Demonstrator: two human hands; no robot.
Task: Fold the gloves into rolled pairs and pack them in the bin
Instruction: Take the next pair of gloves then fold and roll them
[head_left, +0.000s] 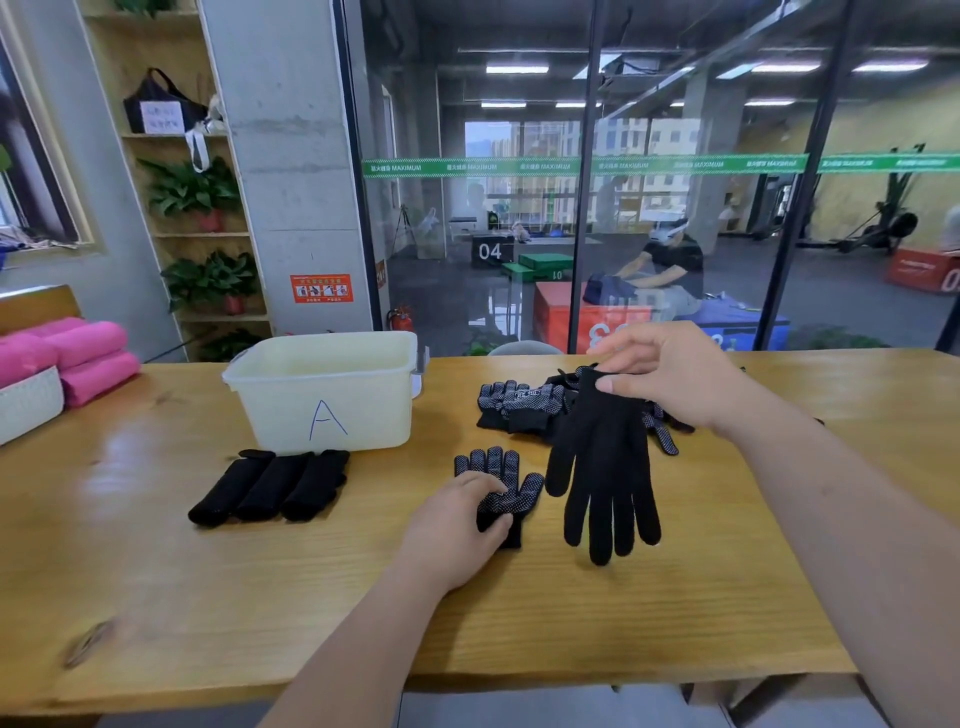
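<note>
Two hands: both on gloves, so far as I can see from here.
Right hand (670, 374): thumb and fingertips clamped on the cuff of a plain black knit glove (605, 467), which dangles fingers-down over the wood.
Left hand (457, 525): fingers curled, pinching a black dotted-grip glove (498, 473) lying flat, just left of the dangling one.
Loose pile (519, 410): more black dotted gloves heaped behind.
Rolled pairs (270, 486): three black rolls side by side, touching the bin's front.
Bin (322, 405): milky plastic tub marked "A".
Table (208, 571): long pale wooden top.
Far left: pink rolled towels (88, 358), white woven basket (28, 405).
</note>
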